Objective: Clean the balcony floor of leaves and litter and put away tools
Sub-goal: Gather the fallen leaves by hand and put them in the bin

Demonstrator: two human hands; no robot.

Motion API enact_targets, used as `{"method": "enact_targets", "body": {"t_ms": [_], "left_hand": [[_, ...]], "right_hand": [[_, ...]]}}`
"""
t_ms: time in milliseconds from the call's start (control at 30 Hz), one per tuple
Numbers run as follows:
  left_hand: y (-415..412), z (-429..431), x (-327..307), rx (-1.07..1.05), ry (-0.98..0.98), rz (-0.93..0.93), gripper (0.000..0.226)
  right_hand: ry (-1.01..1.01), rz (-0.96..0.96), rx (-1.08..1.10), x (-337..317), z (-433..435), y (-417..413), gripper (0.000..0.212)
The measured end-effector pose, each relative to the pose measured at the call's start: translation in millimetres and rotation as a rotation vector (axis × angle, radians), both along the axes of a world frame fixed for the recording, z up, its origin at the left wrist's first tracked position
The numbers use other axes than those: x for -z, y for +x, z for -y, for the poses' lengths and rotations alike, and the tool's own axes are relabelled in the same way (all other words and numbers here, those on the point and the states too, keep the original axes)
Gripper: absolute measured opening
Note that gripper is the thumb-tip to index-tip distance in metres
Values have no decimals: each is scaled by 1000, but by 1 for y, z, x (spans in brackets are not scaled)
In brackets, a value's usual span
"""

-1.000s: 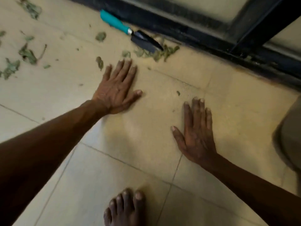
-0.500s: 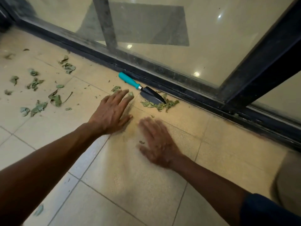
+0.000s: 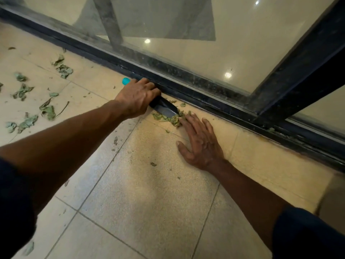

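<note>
Gripping one small trowel low against the dusty black metal door track, wrapping the left hand fully round its handle, with just the rounded teal plastic butt poking out past the knuckles and the glossy black pointed blade lying on the speckled beige floor tiles. Pressing the right hand flat on the tile, fingers straight and slightly spread, fingertips touching the edge of one small pile of shredded green leaves right at the blade's tip. Leaving roughly ten crumpled, dried scattered leaves strewn across the tiles well off to the left, plus crumbs of leaf along the grout lines. Showing two bare forearms ending in dark blue sleeves, and behind the track a smudged glass panel reflecting three spots of light. Differing from half a second ago: then laying the left hand open on the tile just short of the fully exposed handle, now clamping it; then sweeping the right hand, blurred, well back from the pile, now reaching it; keeping the trowel in the same spot beside the track.
</note>
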State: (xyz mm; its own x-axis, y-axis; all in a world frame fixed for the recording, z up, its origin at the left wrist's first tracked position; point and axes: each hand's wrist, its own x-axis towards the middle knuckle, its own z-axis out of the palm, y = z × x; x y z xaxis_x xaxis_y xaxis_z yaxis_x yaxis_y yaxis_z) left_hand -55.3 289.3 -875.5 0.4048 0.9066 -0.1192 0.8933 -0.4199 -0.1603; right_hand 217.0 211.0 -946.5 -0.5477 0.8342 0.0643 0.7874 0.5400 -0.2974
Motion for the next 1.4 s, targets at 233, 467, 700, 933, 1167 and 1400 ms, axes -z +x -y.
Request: {"method": "enact_targets", "body": {"t_ms": [233,467,700,933,1167,1400], "left_hand": [[-29,15,-9,-41,43,105,46],[4,47,-32,-54,157,340,46],[137,42,-9,249,-24,479,33],[170,32,19,338,-128,463,31],[108,30,24,274,-291,346,70],[53,29,28,137,-305,305,85]], "right_hand": [[-28,-8,-96,0,0,2,83],[-65,131,-419,-17,14,-14,76],[-192,99,-391,-18,63,-25,86],[-202,74,-379,-23,61,-22,83],[-114,7,-368,-16,57,-22,84],[-127,-25,-358,-11,55,-23,79]]}}
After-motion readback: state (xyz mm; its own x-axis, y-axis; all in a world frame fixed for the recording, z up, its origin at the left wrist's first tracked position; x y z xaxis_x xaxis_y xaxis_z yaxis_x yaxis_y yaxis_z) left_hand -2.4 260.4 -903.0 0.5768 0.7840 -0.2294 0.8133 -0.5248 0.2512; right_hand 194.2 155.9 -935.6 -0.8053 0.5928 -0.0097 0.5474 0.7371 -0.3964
